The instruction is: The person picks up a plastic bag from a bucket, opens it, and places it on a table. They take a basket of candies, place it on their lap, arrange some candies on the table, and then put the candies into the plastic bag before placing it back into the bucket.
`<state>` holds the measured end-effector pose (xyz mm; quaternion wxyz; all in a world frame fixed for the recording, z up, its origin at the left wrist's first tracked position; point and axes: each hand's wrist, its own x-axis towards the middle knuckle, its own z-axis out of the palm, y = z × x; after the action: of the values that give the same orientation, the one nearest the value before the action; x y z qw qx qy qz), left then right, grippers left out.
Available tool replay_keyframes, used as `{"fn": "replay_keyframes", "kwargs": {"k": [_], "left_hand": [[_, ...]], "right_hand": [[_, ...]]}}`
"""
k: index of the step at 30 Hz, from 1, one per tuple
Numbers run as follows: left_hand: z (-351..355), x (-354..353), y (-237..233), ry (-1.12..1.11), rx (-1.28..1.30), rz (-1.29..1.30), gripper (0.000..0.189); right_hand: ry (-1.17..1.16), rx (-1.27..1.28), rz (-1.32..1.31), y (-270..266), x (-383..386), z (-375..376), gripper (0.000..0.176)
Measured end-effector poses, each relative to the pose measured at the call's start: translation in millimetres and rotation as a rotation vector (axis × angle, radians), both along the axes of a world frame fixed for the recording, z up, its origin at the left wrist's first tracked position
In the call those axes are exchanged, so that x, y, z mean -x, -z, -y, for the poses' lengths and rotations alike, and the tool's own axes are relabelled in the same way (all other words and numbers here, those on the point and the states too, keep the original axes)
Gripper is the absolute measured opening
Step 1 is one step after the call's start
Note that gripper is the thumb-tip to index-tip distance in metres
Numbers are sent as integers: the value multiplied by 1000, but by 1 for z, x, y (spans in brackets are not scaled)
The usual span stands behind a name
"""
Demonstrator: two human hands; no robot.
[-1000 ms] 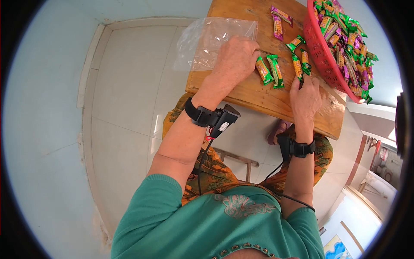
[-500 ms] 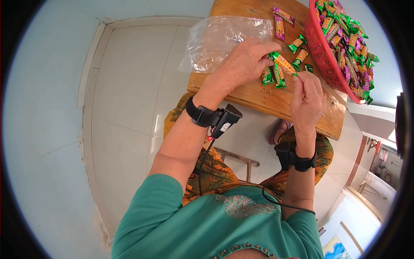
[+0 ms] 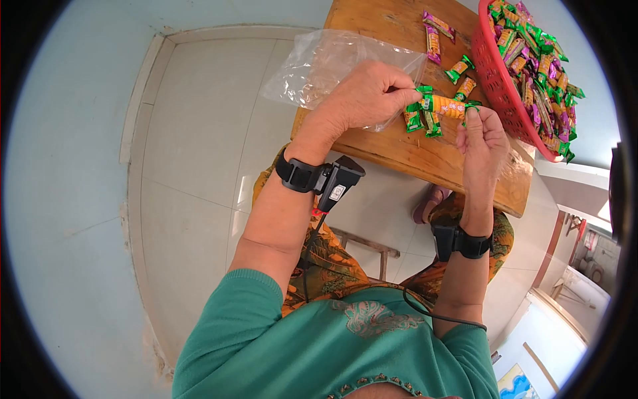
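Note:
Between my two hands a green and orange wrapped snack bar (image 3: 446, 106) is stretched out level above the table. My left hand (image 3: 372, 93) pinches its left end between thumb and fingers. The other end is pinched by my right hand (image 3: 484, 136). Just below the held bar, green-ended snack packets (image 3: 432, 124) lie on the wooden table (image 3: 379, 147). A clear plastic bag (image 3: 319, 66) spreads under and behind my left hand, hanging partly past the table's left edge.
A red plastic basket (image 3: 497, 83) heaped with green and purple wrapped snacks stands at the right. Purple packets (image 3: 433, 43) and more green ones (image 3: 458, 68) lie farther back on the table. A wooden stool (image 3: 382, 256) shows below.
The snack bar has turned from slanting to nearly level, my right hand having risen slightly and moved right. The plastic bag has shifted a little to the left.

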<state>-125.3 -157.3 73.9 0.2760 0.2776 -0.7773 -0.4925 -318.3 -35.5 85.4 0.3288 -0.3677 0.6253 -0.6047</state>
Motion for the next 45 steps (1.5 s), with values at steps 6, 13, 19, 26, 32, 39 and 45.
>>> {"fn": "replay_keyframes", "kwargs": {"k": [6,13,19,26,32,39,45], "left_hand": [[1,-4,-7,-32,-34,17,26],[2,-6,-6,-81,50,56,27],[10,-14,2,-274,199,137,23],[15,-12,21,-318,411,221,15],[11,-8,20,-251,352,335,18],[12,-6,19,-344,422,309,21],[16,-9,16,-476,507,211,16]], "right_hand": [[38,-36,112,-2,-1,-1,13],[61,-83,61,-4,-4,7,11],[-60,-189,126,-4,-13,20,11],[-170,-404,-189,15,-32,8,19],[88,-222,-647,22,0,6,17],[71,-179,-1333,32,32,23,29],[-15,-198,-1517,39,40,36,30]]}}
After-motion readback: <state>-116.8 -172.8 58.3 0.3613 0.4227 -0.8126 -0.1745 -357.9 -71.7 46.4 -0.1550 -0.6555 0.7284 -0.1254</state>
